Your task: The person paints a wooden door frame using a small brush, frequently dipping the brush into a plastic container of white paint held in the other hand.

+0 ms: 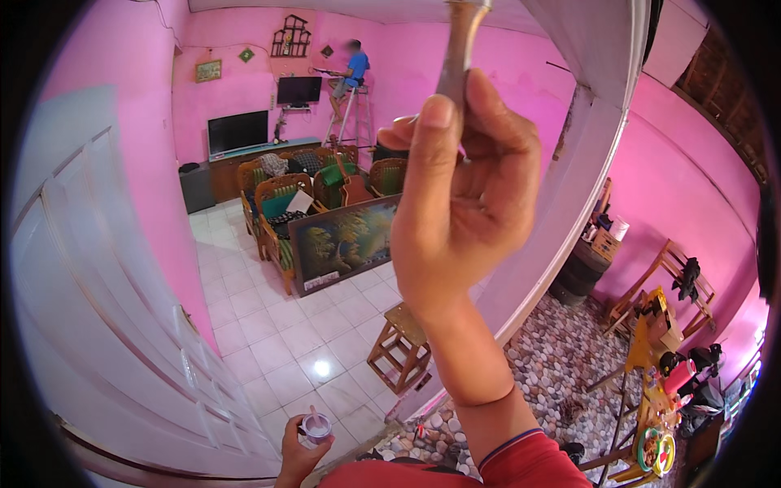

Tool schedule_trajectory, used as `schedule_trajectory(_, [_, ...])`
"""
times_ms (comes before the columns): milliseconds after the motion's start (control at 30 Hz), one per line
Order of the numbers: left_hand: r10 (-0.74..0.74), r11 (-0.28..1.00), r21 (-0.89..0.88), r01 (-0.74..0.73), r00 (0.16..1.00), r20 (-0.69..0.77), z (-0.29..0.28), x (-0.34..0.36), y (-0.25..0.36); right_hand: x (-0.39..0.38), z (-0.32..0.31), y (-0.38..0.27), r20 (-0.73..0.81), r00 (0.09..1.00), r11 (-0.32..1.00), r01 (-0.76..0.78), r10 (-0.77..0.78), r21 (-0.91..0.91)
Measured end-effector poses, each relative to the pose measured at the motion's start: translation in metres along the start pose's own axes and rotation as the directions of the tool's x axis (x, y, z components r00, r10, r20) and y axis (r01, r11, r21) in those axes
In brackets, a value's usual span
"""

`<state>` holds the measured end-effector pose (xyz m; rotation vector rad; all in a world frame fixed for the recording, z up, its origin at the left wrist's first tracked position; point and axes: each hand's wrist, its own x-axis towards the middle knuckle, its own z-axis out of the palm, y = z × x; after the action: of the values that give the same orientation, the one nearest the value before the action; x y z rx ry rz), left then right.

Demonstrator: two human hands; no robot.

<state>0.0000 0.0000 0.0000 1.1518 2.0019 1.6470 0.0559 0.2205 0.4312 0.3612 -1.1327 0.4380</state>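
My right hand (468, 175) is raised high in front of me, its fingers closed round the wooden handle of a paintbrush (460, 45). The brush points upward, and its top end runs out of the picture at the upper edge, so the bristles are hidden. Low down, my left hand (299, 451) grips a small clear cup (316, 427). Something pale is in the cup, and a short pinkish stick (313, 411) stands in it. Beside my raised hand runs a pale lilac beam or door frame (598, 122).
A wooden stool (400, 346) stands on the white tiles below my right arm. A framed landscape painting (342, 244) leans against wooden chairs (281, 195). Far back, a person in blue (355, 63) sits on a stepladder (351, 114). A white door (98, 268) is at left.
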Motion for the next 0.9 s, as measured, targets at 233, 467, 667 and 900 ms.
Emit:
schedule_trajectory(233, [-0.018, 0.999, 0.038, 0.019, 1.000, -0.012, -0.001, 0.001, 0.010, -0.001, 0.028, -0.008, 0.094, 0.970, 0.974, 0.227, -0.224, -0.018])
schedule_trajectory(467, [0.005, 0.998, 0.057, -0.002, 0.999, -0.042, -0.005, -0.009, 0.005, 0.009, 0.021, 0.000, 0.245, 0.884, 0.878, 0.444, -0.397, -0.177])
schedule_trajectory(667, [-0.055, 0.996, 0.069, 0.060, 0.996, -0.066, -0.002, -0.013, 0.022, 0.031, -0.026, 0.020, 0.134, 0.942, 0.895, 0.334, -0.307, -0.297])
schedule_trajectory(900, [-0.080, 0.994, 0.079, 0.082, 0.997, -0.023, 0.004, -0.009, 0.020, 0.018, -0.057, 0.022, 0.049, 0.989, 0.939, 0.146, -0.138, -0.312])
